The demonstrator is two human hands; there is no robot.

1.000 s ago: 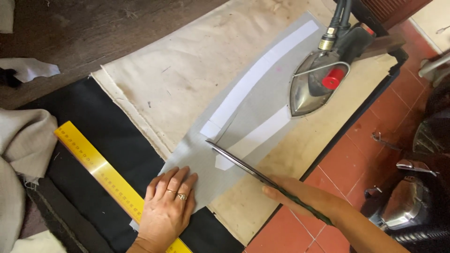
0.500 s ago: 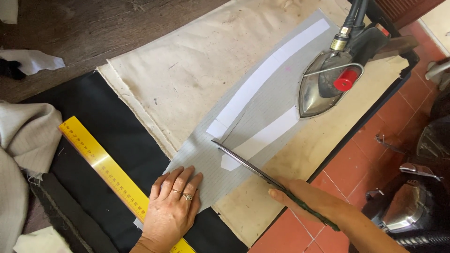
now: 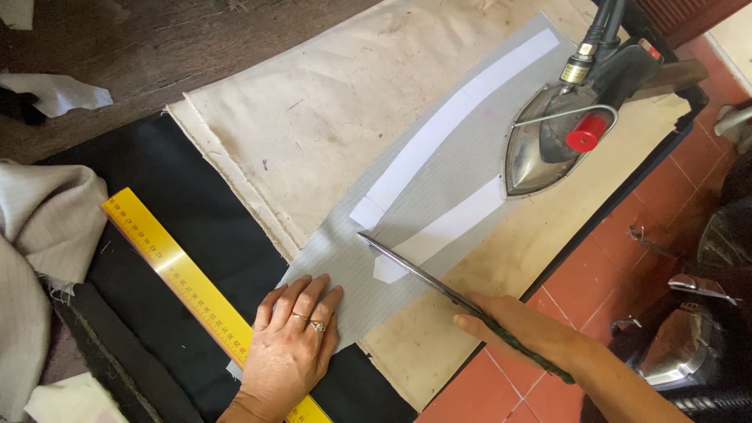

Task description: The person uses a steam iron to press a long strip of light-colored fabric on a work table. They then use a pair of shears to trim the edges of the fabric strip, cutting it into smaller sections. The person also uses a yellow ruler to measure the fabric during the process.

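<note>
Shears cutting grey cloth on the table.

The left hand (image 3: 291, 348) lies flat, fingers spread, on the grey cloth (image 3: 439, 200) beside a yellow ruler (image 3: 184, 274). The right hand (image 3: 513, 329) grips the shears (image 3: 411, 270), blades in the cloth between two white strips (image 3: 454, 125). An iron (image 3: 548, 149) rests at the cloth's far end.

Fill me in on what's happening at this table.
A person is cutting fabric. The left hand lies flat on a grey piece of cloth, pinning its near end. The right hand holds long scissors, the blades reaching into the cloth beside two white paper strips laid on it. A yellow ruler lies on black fabric just left of the pinning hand. An iron rests on the far end of the cloth.
</note>
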